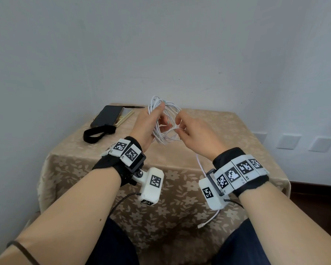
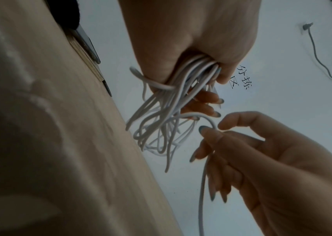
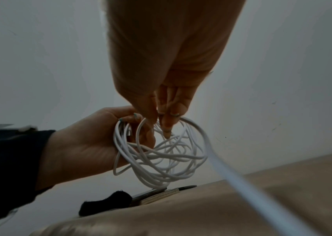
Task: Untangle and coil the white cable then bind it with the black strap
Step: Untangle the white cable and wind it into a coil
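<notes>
White cable [image 1: 165,119]; black strap [image 1: 96,134]; beige tablecloth [image 1: 180,188] with a pale floral pattern; black phone [image 1: 107,114]; fingernails [image 2: 202,127] perhaps teal, dimly lit.

Head view: bright, even, soft daylight — no hard shadows, no glare; wide-angle bowing toward edges, wall [image 1: 161,44] lines bent at 3 o'clock. Left wrist view: dim, backlit by pale wall; tabletop [image 2: 39,127] at 9 o'clock smeared, out of focus. Right wrist view: darkest, grainy — right hand [image 3: 167,67] at 12 o'clock in silhouette, white cable [image 3: 262,191] strand toward 4 o'clock blurred.
</notes>
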